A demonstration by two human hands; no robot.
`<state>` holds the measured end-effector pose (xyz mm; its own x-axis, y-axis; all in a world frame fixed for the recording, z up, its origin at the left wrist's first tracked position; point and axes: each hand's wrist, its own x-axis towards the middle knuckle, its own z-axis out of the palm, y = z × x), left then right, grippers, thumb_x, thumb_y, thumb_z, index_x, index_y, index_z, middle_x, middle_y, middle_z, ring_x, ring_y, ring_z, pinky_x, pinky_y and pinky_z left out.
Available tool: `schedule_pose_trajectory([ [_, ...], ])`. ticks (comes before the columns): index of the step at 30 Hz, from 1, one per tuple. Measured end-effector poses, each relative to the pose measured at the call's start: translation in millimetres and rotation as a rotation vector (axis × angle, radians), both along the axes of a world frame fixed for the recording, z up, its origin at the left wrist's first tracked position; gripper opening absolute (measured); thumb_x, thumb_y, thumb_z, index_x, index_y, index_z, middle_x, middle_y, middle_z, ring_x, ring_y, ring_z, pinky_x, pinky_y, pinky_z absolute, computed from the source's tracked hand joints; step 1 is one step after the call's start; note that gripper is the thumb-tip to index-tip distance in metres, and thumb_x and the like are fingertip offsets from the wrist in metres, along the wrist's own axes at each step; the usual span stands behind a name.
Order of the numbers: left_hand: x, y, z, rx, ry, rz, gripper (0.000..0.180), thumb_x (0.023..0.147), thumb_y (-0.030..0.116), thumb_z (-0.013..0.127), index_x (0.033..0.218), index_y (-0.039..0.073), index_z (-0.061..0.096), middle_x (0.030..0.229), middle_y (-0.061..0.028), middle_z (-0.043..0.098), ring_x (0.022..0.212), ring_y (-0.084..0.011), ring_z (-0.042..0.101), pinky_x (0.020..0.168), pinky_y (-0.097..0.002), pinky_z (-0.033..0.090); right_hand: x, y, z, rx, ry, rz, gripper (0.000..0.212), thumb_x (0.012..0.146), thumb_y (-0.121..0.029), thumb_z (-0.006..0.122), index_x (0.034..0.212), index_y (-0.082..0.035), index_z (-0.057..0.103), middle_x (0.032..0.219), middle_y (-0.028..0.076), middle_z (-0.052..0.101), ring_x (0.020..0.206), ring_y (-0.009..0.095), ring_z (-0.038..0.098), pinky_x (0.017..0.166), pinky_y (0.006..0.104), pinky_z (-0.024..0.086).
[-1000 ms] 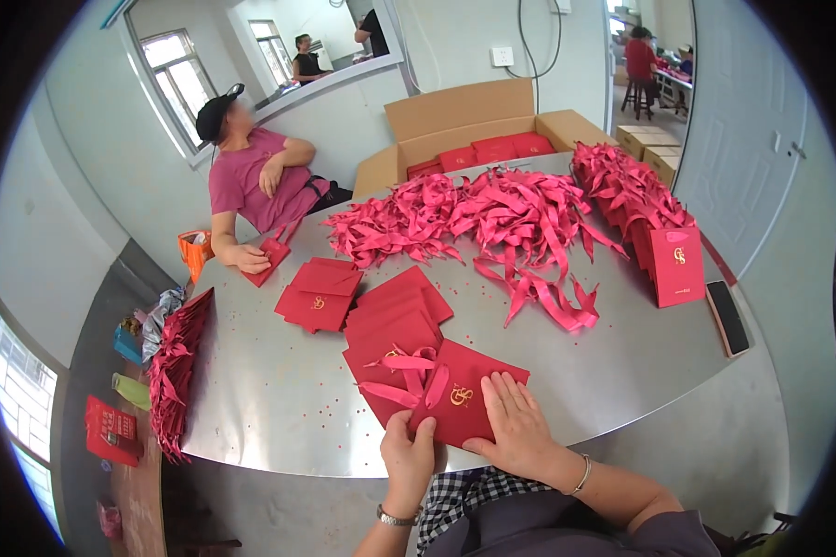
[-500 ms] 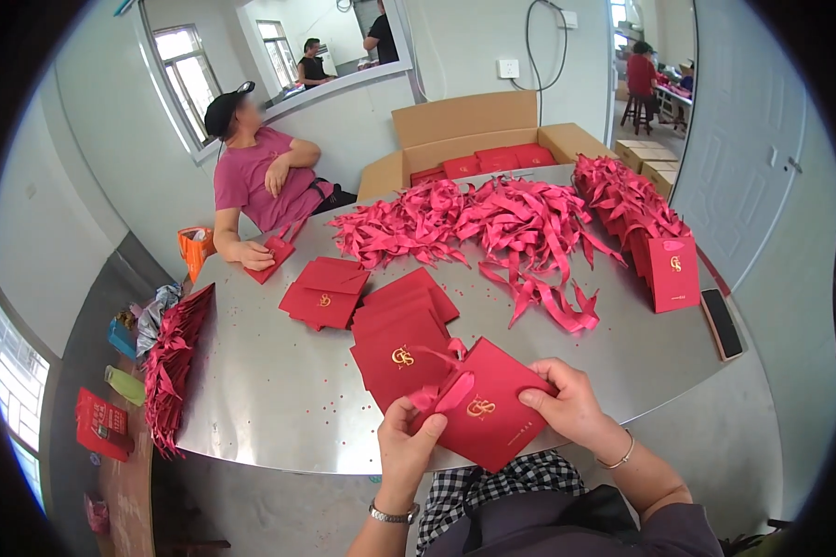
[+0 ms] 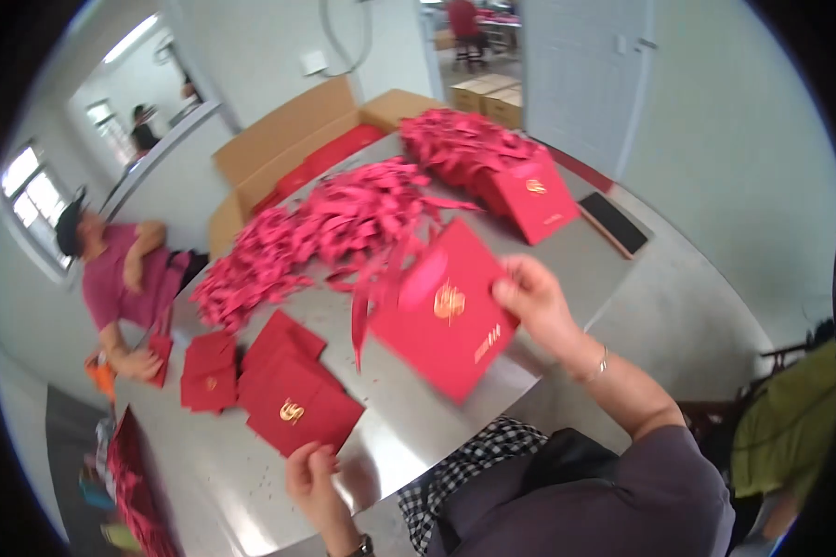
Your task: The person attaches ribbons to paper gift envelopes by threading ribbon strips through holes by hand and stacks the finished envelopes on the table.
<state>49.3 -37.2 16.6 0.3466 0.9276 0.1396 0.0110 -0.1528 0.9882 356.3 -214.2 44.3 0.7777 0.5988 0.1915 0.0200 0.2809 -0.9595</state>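
Observation:
My right hand (image 3: 534,302) grips the right edge of a red paper bag (image 3: 437,339) with a gold emblem, thumb on the front. The bag is tilted above the table, and a pink ribbon (image 3: 360,320) hangs from its upper left side. Close to the lower edge of a stack of flat red bags (image 3: 320,408) is my left hand (image 3: 311,478), its fingers loosely bent and nothing visible in them. Whether it touches the stack I cannot tell. A smaller stack of red bags (image 3: 209,376) lies left of that one.
Pink ribbons (image 3: 353,213) lie heaped across the metal table (image 3: 390,436). A row of ribboned bags (image 3: 529,200) stands at the right, beside a phone (image 3: 613,225). Behind is an open carton (image 3: 288,135). A co-worker (image 3: 125,269) sits at the left with a hand on a red bag.
My view has swung to the right. My left hand has let go of the bag and its ribbon and sits lower left by the stack; my right hand has carried the bag away from the stack.

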Motion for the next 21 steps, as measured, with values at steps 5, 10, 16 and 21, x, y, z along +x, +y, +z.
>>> schedule_pose_trajectory([
  [5, 8, 16, -11, 0.125, 0.021, 0.033, 0.009, 0.097, 0.009, 0.056, 0.099, 0.001, 0.06, 0.085, -0.004, 0.064, 0.07, -0.0078, 0.056, 0.062, -0.0207, 0.046, 152, -39, -25, 0.276, -0.032, -0.488, 0.029, 0.095, -0.01, 0.062, 0.123, -0.003, 0.057, 0.11, 0.003, 0.065, 0.099, 0.011, 0.061, 0.086, 0.0264, 0.05],
  [10, 1, 35, -26, 0.28, 0.13, 0.112, 0.01, 0.096, 0.008, 0.057, 0.096, 0.0, 0.062, 0.086, -0.0015, 0.062, 0.077, -0.008, 0.054, 0.071, -0.0212, 0.046, 235, -70, -70, -0.748, -0.613, -0.799, 0.037, 0.084, -0.015, 0.07, 0.117, -0.002, 0.063, 0.11, 0.015, 0.067, 0.102, 0.032, 0.064, 0.092, 0.0387, 0.05],
  [16, 3, 61, -6, 0.354, 0.392, 0.147, 0.012, 0.093, 0.006, 0.06, 0.102, -0.001, 0.064, 0.096, -0.0067, 0.066, 0.086, -0.0144, 0.059, 0.075, -0.0267, 0.048, 217, -58, -61, -0.844, -0.951, -0.907, 0.035, 0.082, -0.01, 0.068, 0.115, -0.003, 0.062, 0.113, 0.019, 0.062, 0.107, 0.038, 0.057, 0.093, 0.0472, 0.045],
  [21, 39, 98, 4, 0.842, 0.673, 0.053, 0.025, 0.086, 0.003, 0.062, 0.111, -0.002, 0.063, 0.116, -0.0177, 0.064, 0.108, -0.0343, 0.059, 0.094, -0.0404, 0.047, 152, -14, -36, -0.571, -1.045, -0.778, 0.039, 0.085, -0.004, 0.064, 0.124, -0.002, 0.059, 0.116, 0.016, 0.063, 0.113, 0.034, 0.057, 0.097, 0.0415, 0.046],
])
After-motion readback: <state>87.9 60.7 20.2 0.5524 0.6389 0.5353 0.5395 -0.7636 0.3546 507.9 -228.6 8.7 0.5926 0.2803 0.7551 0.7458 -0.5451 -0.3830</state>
